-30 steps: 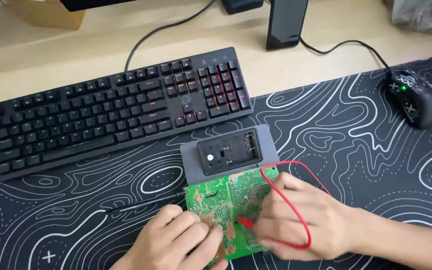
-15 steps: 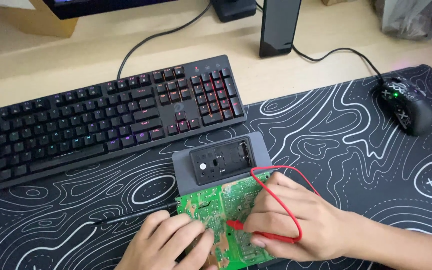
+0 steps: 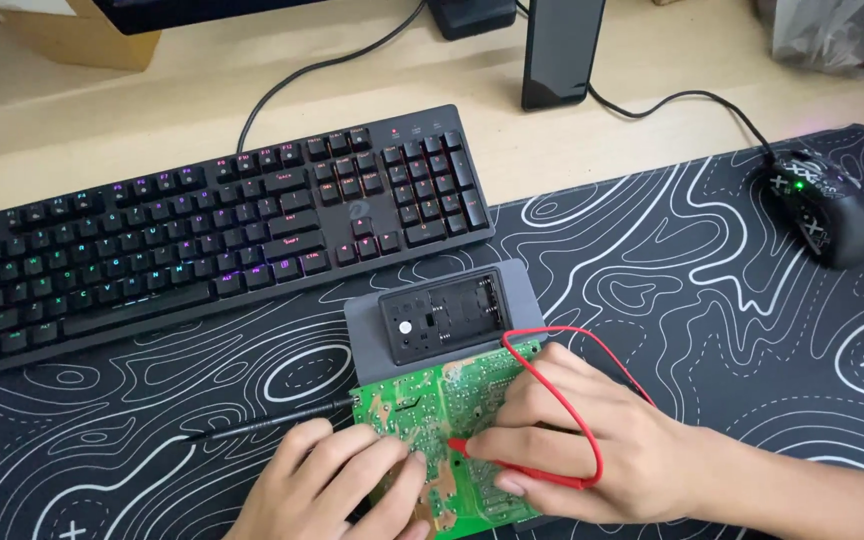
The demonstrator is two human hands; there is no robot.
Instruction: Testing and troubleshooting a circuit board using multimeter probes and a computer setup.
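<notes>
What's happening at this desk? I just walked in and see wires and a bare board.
A person is bent over a green circuit board lying on a black patterned desk mat. The right hand presses a red probe tip onto the board, its red lead looping over the hand. The left hand rests on the board's left edge beside a thin black probe. A grey device sits behind.

Hands, two, ours. Left hand (image 3: 337, 485): bare, no ring, no glove, short trimmed nails, wrist out of view below the green circuit board (image 3: 442, 410). Right hand (image 3: 582, 445): bare, no ring or watch, short nails; forearm right of the board uncovered, no sleeve showing.
</notes>
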